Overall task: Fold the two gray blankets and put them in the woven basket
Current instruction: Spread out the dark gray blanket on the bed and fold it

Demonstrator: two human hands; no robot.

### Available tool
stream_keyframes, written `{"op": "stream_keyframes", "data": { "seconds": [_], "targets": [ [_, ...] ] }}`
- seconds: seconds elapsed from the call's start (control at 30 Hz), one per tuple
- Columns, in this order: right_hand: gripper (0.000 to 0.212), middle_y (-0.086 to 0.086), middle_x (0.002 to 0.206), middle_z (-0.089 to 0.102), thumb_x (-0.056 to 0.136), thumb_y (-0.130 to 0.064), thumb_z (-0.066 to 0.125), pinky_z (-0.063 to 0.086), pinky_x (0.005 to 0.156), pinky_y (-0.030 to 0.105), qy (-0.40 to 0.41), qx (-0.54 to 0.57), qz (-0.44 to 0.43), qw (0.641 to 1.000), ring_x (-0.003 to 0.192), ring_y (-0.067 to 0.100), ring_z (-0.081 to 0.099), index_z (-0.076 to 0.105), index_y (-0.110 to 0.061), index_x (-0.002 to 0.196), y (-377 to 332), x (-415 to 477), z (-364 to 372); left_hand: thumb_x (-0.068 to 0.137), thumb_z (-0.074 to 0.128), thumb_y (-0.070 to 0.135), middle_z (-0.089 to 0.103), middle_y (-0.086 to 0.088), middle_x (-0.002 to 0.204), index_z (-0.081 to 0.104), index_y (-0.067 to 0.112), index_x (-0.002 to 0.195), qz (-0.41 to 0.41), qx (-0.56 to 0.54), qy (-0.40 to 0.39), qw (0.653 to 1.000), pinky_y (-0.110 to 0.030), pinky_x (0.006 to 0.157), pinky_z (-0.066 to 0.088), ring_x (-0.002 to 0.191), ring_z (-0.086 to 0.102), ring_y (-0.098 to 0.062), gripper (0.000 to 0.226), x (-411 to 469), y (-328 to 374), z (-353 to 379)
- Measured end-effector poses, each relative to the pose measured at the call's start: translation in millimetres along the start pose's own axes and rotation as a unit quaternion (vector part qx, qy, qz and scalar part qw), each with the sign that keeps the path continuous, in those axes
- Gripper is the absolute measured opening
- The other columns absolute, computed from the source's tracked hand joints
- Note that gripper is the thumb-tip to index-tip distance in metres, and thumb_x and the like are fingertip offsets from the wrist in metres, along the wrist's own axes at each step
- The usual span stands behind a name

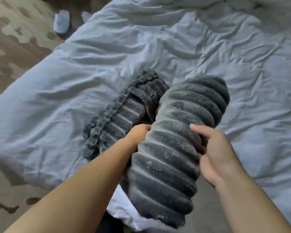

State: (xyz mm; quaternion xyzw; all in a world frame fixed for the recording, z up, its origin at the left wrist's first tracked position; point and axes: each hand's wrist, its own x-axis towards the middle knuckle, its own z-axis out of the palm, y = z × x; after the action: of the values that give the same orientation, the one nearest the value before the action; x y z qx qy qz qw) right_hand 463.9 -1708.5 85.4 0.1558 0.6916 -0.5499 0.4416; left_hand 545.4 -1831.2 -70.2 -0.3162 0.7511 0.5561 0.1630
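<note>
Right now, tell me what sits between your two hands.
In the head view, the folded gray blanket fills the gap: the left hand digs into one side, fingers hidden, and the right hand grips the other.

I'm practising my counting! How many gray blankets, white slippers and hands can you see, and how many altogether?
gray blankets: 2, one held, one on the bed
white slippers: 2
hands: 2, left hand, right hand
Total: 6
</note>
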Motion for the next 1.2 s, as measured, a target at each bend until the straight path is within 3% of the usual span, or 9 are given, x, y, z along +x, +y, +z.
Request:
{"op": "stream_keyframes", "data": {
  "seconds": [0.13, 0.3, 0.4, 0.6, 0.77, 0.87, 0.97, 1.0, 1.2],
  "targets": [
    [0.092, 0.011, 0.125, 0.061, 0.058, -0.027, 0.075, 0.058, 0.067, 0.041, -0.032, -0.130, 0.030, 0.991, 0.099, 0.029, 0.067, 0.039, -0.023, 0.143, -9, 24, 92, 0.095, 0.047, 0.009, 0.054, -0.003, 0.067, 0.057, 0.010, 0.066, -0.106, -0.133, 0.058, 0.984, -0.029, 0.060, 0.040, 0.062, 0.044, -0.016, 0.031, -32, -33, -64],
    [0.104, 0.012, 0.130, 0.050, 0.058, -0.022, 0.071, 0.056, 0.081, 0.044, -0.015, -0.236, 0.015, 0.972, 0.104, 0.028, 0.061, 0.019, -0.021, 0.148, 5, 40, 174, 0.096, 0.048, 0.023, 0.063, -0.012, 0.090, 0.065, 0.012, 0.090, -0.133, -0.359, 0.210, 0.900, -0.031, 0.069, 0.047, 0.076, 0.056, -0.022, 0.021, -91, -60, -130],
    [0.102, 0.012, 0.138, 0.037, 0.061, -0.016, 0.065, 0.052, 0.092, 0.049, -0.001, -0.266, 0.025, 0.964, 0.114, 0.029, 0.056, 0.013, -0.021, 0.149, 18, 46, 199, 0.096, 0.041, 0.026, 0.063, -0.002, 0.102, 0.065, 0.025, 0.108, -0.130, -0.214, 0.307, 0.918, -0.031, 0.083, 0.042, 0.094, 0.056, -0.020, 0.026, -113, -42, -154],
    [0.025, 0.009, 0.075, 0.049, 0.080, 0.001, 0.046, 0.046, 0.041, 0.019, -0.085, -0.282, 0.085, 0.952, 0.048, 0.017, 0.057, 0.053, -0.011, 0.100, 1, 50, 216, 0.092, 0.036, 0.028, 0.056, -0.008, 0.132, 0.048, 0.024, 0.128, -0.147, -0.134, 0.323, 0.925, -0.048, 0.106, 0.033, 0.124, 0.047, -0.030, 0.038, -130, 26, -120],
    [0.027, 0.019, 0.124, 0.054, 0.083, 0.002, 0.045, 0.054, 0.088, 0.038, -0.159, -0.304, 0.102, 0.934, 0.111, 0.031, 0.059, 0.059, 0.002, 0.106, -13, 50, 199, 0.097, 0.025, 0.042, 0.016, -0.005, 0.159, 0.021, 0.021, 0.150, -0.252, -0.003, 0.341, 0.906, -0.054, 0.114, -0.007, 0.147, 0.002, -0.027, 0.056, -105, 33, -60],
    [0.012, 0.015, 0.113, 0.062, 0.081, -0.008, 0.051, 0.054, 0.077, 0.039, -0.084, -0.552, -0.156, 0.815, 0.098, 0.030, 0.060, 0.061, -0.008, 0.087, -17, 58, 171, 0.095, 0.028, 0.047, 0.012, 0.000, 0.160, 0.016, 0.027, 0.151, -0.283, 0.032, 0.407, 0.868, -0.052, 0.114, -0.008, 0.147, 0.002, -0.024, 0.061, -90, 16, -42],
    [0.031, 0.017, 0.127, 0.050, 0.080, -0.030, 0.060, 0.034, 0.101, 0.046, 0.009, -0.709, -0.517, 0.479, 0.118, 0.037, 0.043, 0.062, -0.015, 0.107, -29, 91, 134, 0.090, 0.033, 0.048, 0.028, 0.001, 0.154, 0.029, 0.028, 0.147, -0.267, 0.040, 0.464, 0.844, -0.052, 0.115, 0.001, 0.144, 0.016, -0.023, 0.061, -86, -1, -34],
    [0.045, 0.018, 0.138, 0.043, 0.083, -0.039, 0.060, 0.024, 0.110, 0.048, -0.006, -0.717, -0.551, 0.426, 0.130, 0.037, 0.034, 0.058, -0.017, 0.122, -35, 104, 127, 0.088, 0.033, 0.049, 0.033, 0.002, 0.151, 0.033, 0.029, 0.145, -0.262, 0.053, 0.474, 0.839, -0.051, 0.114, 0.004, 0.142, 0.020, -0.022, 0.060, -85, -7, -34],
    [0.070, 0.005, 0.160, 0.020, 0.086, -0.061, 0.018, 0.004, 0.119, 0.046, -0.115, -0.721, -0.541, 0.417, 0.148, 0.026, 0.010, 0.027, -0.033, 0.150, -41, 188, 122, 0.085, 0.033, 0.048, 0.047, 0.000, 0.144, 0.049, 0.025, 0.138, -0.203, 0.039, 0.539, 0.816, -0.047, 0.116, 0.013, 0.136, 0.036, -0.021, 0.060, -68, -56, -27]
  ]
}}
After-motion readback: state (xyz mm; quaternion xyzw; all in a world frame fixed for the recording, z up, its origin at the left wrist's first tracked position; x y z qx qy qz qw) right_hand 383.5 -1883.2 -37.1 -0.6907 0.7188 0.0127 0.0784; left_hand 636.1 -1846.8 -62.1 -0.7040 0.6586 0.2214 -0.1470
